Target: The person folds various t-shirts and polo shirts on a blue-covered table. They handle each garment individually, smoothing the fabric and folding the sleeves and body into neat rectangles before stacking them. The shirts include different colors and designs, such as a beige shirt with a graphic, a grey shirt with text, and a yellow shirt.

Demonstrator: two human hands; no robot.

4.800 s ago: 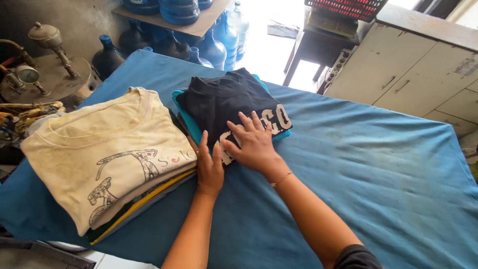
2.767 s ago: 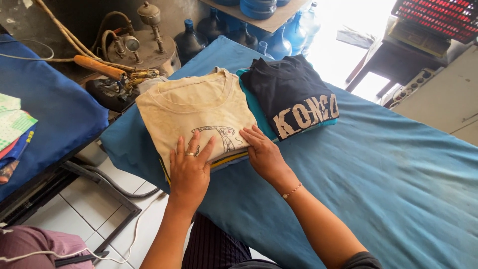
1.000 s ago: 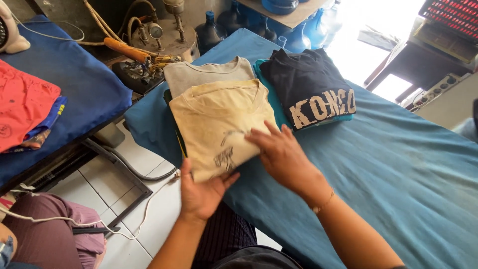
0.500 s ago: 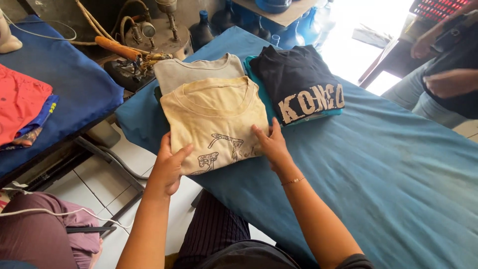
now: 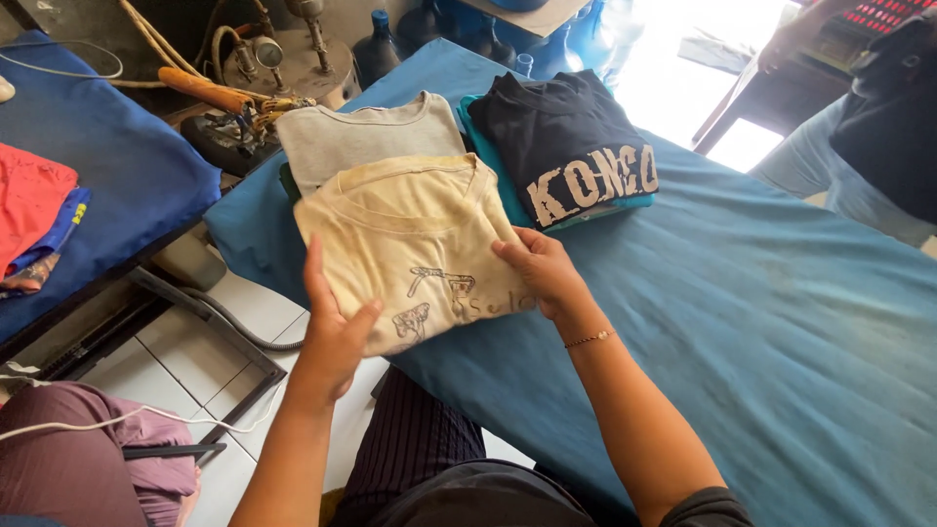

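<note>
While the left hand and right hand clasped the near corners of the folded cream shirt, it lay at the near-left corner of the blue table, long axis near to far, neckline far. Beyond it lay a folded grey shirt; right, a dark navy shirt atop teal cloth.

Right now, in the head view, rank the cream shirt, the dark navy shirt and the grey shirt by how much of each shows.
1. Cream shirt, held by both hands, largest.
2. Dark navy shirt.
3. Grey shirt, smallest showing, since the cream one covers part of it.
The cream shirt lies nearest the camera, so its lead is unsure.
</note>
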